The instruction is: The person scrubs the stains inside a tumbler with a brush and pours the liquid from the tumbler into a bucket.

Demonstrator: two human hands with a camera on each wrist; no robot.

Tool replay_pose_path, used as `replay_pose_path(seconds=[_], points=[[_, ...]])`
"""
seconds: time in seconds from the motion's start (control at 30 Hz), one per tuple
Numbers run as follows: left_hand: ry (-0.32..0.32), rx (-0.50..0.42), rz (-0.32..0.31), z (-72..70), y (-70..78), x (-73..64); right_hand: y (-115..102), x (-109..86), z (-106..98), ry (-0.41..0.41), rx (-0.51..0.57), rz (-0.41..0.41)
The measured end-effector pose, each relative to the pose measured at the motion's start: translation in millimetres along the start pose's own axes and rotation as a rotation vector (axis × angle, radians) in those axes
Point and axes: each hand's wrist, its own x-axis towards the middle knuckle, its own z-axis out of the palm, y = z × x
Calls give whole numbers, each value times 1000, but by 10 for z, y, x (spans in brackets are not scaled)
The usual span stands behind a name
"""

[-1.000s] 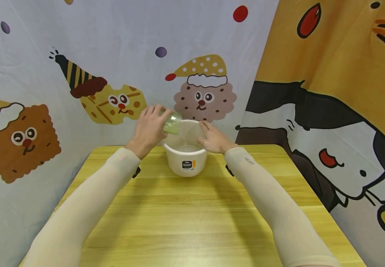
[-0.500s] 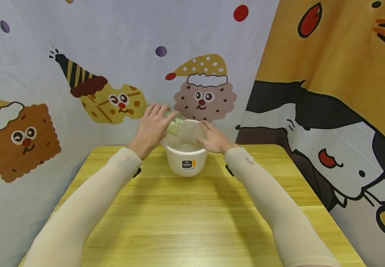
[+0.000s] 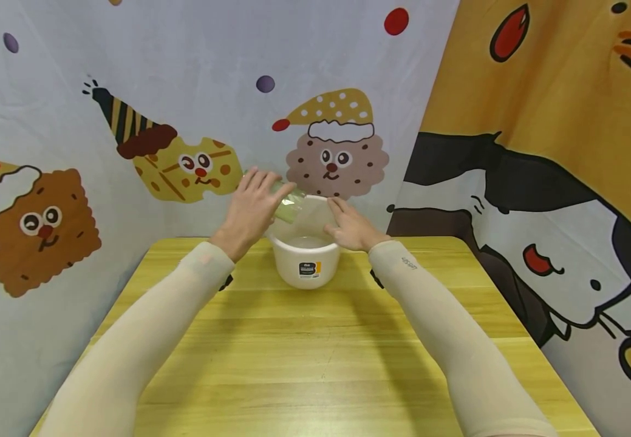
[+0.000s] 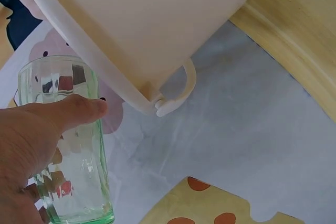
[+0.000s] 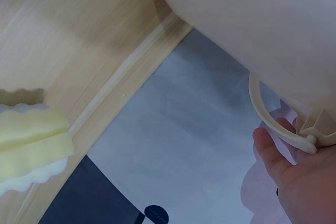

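A white plastic bucket (image 3: 306, 267) with a black-and-yellow label stands at the far side of the table. My left hand (image 3: 252, 206) grips a clear, green-tinted drinking glass (image 4: 79, 145), thumb across its side. The glass is tipped with its mouth toward the bucket's opening, just above the left rim. A faint shine shows on the bucket's bottom. My right hand (image 3: 352, 227) holds the bucket's right rim, its thumb over the opening. From below, the right wrist view shows fingers (image 5: 270, 153) outside the wall, beside the bucket's handle (image 5: 273, 121).
The wooden table (image 3: 304, 358) stretches toward me below both arms. A yellow block with white wavy edges, like a sponge (image 5: 34, 140), lies on it in the right wrist view. Close behind the bucket hangs a cartoon-printed cloth (image 3: 195, 73).
My left hand has shifted slightly right and tipped the glass further over the bucket. A thin stream seen falling inside the bucket earlier no longer shows. The right hand has stayed put.
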Motion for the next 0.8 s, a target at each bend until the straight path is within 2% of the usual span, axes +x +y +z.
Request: replay_pose_path(seconds=[0.4, 0.57, 0.8], points=[[14, -9, -12, -17, 9, -64, -10, -7, -7, -7, -26, 2], [22, -56, -41, -31, -1, -133, -40, -19, -15, -18, -44, 13], [72, -123, -87, -64, 2, -256, -44, -31, -22, -14, -90, 21]])
